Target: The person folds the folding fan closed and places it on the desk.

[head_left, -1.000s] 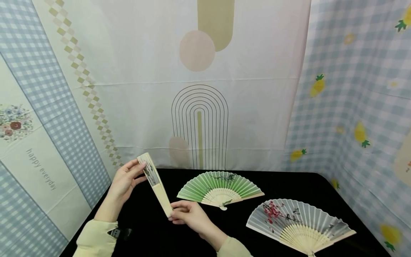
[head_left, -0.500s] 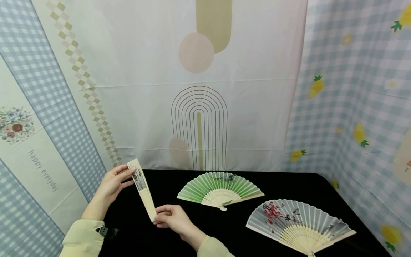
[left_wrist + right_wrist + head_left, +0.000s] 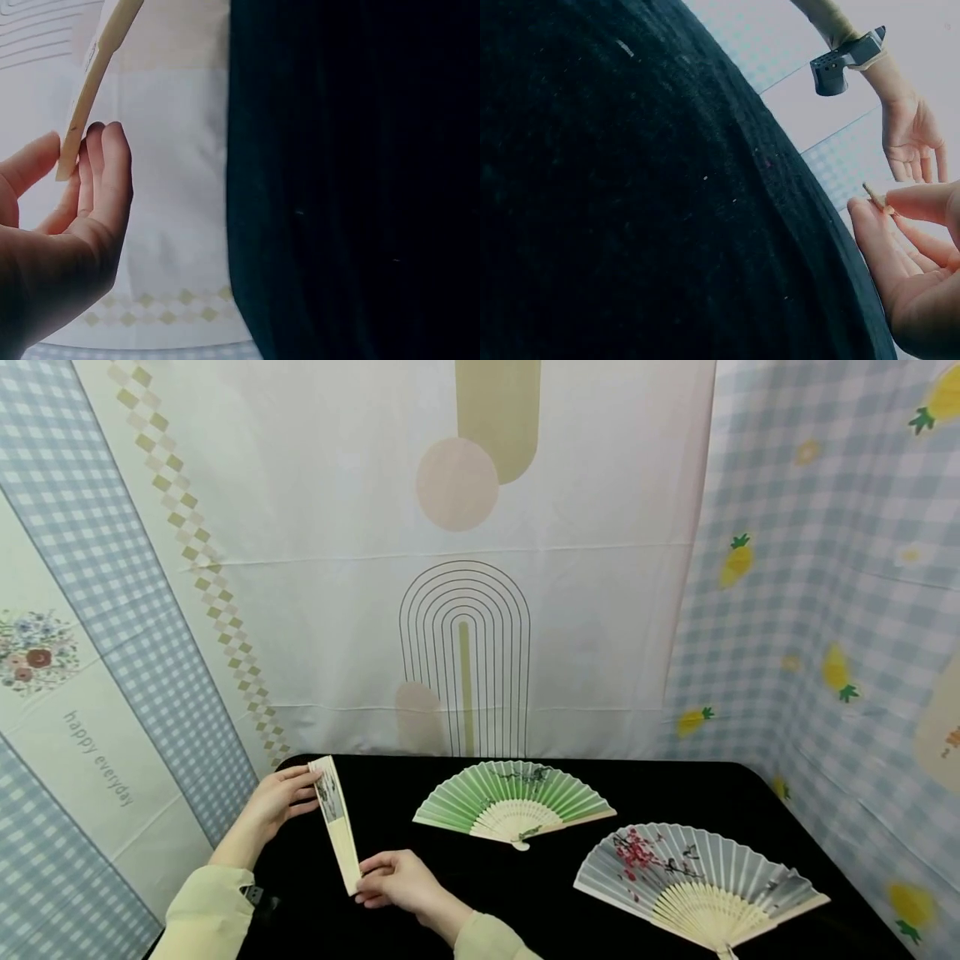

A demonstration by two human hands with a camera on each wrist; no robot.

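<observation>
A folded fan (image 3: 337,827) with pale bamboo ribs and a grey painted leaf slants just above the left part of the black table (image 3: 420,777). My left hand (image 3: 288,793) pinches its far end between thumb and fingers; the left wrist view shows that fan end (image 3: 86,97) between the thumb and fingers of this left hand (image 3: 75,154). My right hand (image 3: 390,883) pinches the near, pivot end. In the right wrist view the right hand (image 3: 889,206) holds the fan's tip (image 3: 874,196), with the left hand (image 3: 911,139) beyond it.
An open green fan (image 3: 513,802) lies at the table's middle back. An open grey fan (image 3: 697,881) with red blossoms lies front right. Patterned cloth backdrops (image 3: 465,568) hang close behind and on both sides of the table.
Both hands have carried the folded fan left and down toward the table's left part. The two open fans have not moved.
</observation>
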